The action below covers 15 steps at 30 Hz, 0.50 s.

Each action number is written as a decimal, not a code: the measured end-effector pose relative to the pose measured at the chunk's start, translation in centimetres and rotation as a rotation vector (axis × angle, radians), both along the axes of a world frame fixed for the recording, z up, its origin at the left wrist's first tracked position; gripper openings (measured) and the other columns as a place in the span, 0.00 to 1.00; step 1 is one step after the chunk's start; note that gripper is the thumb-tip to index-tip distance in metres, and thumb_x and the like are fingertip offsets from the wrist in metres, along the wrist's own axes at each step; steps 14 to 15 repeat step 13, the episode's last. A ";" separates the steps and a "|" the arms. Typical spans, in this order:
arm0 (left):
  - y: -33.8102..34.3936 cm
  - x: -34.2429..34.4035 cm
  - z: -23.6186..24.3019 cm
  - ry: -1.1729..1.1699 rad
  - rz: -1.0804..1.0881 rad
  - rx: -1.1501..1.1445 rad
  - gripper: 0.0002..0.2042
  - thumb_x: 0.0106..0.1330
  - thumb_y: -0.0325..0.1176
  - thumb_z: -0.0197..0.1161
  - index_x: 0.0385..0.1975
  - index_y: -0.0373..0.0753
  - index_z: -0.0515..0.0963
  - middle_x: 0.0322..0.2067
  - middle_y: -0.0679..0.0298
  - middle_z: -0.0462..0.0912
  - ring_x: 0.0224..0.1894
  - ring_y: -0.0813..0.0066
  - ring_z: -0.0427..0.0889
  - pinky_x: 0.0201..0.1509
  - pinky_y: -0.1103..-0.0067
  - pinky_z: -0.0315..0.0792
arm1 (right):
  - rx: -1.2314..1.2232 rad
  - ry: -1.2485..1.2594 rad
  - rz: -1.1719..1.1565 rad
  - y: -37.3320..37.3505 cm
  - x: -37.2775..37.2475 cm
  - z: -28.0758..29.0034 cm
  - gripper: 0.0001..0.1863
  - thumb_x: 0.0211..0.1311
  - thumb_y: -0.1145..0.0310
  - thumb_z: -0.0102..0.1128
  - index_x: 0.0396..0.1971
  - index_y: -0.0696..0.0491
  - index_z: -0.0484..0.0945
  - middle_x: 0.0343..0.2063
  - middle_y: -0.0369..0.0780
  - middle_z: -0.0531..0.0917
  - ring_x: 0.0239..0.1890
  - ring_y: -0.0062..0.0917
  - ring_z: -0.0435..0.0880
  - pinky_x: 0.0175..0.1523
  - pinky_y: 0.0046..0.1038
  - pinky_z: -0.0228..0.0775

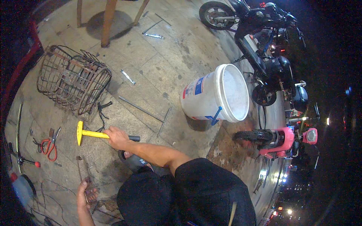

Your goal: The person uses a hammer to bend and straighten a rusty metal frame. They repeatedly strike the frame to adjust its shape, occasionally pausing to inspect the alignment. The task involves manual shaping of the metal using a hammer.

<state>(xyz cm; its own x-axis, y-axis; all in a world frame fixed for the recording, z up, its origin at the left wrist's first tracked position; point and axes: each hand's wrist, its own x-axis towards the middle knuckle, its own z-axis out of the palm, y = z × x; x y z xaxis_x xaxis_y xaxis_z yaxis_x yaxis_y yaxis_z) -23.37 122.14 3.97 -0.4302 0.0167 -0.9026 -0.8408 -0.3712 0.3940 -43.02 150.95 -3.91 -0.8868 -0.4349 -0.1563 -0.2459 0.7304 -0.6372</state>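
Note:
My right hand (118, 138) is wrapped round the handle of a yellow hammer (94, 133) with a black grip end. The hammer's head points left, held above the tiled floor. At the lower left, my left hand (85, 195) is closed on a rusty metal bracket (83, 169), whose far end stretches toward the hammer. Red-handled scissors (50, 147) lie on the floor left of both hands. Beyond the hammer stands a rusty wire basket (73, 81), with black cord (102, 113) by its near corner.
A white bucket (201, 96) stands on the right. T-shaped metal rods (141, 108) and wrenches (128, 77) lie on the floor. Behind are a wooden stool (108, 22) and parked scooters (260, 56), one pink (281, 140). Loose wires (49, 188) trail at the lower left.

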 end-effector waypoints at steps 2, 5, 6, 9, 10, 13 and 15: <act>-0.1 0.1 0.4 -0.003 0.062 0.011 0.35 0.60 0.53 0.59 0.63 0.39 0.64 0.56 0.54 0.71 0.39 0.64 0.79 0.33 0.69 0.78 | 0.007 -0.015 -0.017 -0.2 0.1 -0.5 0.18 0.53 0.71 0.59 0.46 0.49 0.75 0.38 0.44 0.74 0.45 0.42 0.76 0.49 0.41 0.70; -1.0 -0.3 0.1 0.033 0.103 0.102 0.35 0.60 0.53 0.59 0.65 0.41 0.62 0.59 0.56 0.70 0.40 0.63 0.79 0.36 0.66 0.78 | 0.024 -0.032 -0.035 -0.2 0.2 -0.9 0.19 0.51 0.72 0.59 0.46 0.49 0.75 0.39 0.44 0.74 0.45 0.42 0.76 0.50 0.40 0.70; -1.1 -0.5 0.0 0.038 0.120 0.123 0.36 0.60 0.53 0.59 0.66 0.42 0.61 0.60 0.56 0.69 0.41 0.63 0.79 0.39 0.65 0.78 | 0.025 -0.049 -0.026 -0.2 0.1 -1.0 0.20 0.50 0.73 0.59 0.46 0.49 0.75 0.39 0.44 0.74 0.45 0.43 0.76 0.50 0.41 0.69; -1.6 -0.1 0.5 0.086 0.125 0.222 0.37 0.60 0.52 0.58 0.69 0.43 0.57 0.63 0.56 0.66 0.47 0.60 0.78 0.50 0.62 0.75 | 0.043 0.114 0.013 0.0 -0.2 -1.2 0.18 0.48 0.73 0.59 0.43 0.54 0.76 0.38 0.47 0.76 0.45 0.45 0.75 0.50 0.42 0.68; -1.7 0.2 0.3 0.093 0.137 0.245 0.37 0.61 0.52 0.58 0.69 0.43 0.57 0.64 0.55 0.66 0.50 0.59 0.78 0.52 0.62 0.73 | 0.032 0.169 0.047 -0.4 -0.1 -1.3 0.17 0.47 0.74 0.60 0.41 0.55 0.77 0.37 0.48 0.76 0.44 0.45 0.75 0.51 0.43 0.68; -2.7 0.8 -0.5 0.075 0.143 0.250 0.35 0.63 0.50 0.58 0.68 0.43 0.58 0.62 0.52 0.67 0.56 0.54 0.75 0.57 0.59 0.70 | -0.134 0.131 0.047 -4.9 3.1 -2.0 0.16 0.46 0.76 0.59 0.39 0.57 0.77 0.39 0.49 0.78 0.44 0.45 0.76 0.52 0.42 0.68; -2.7 0.8 -0.5 0.075 0.143 0.250 0.35 0.63 0.50 0.58 0.68 0.43 0.58 0.62 0.52 0.67 0.56 0.54 0.75 0.57 0.59 0.70 | -0.134 0.131 0.047 -4.9 3.1 -2.0 0.16 0.46 0.76 0.59 0.39 0.57 0.77 0.39 0.49 0.78 0.44 0.45 0.76 0.52 0.42 0.68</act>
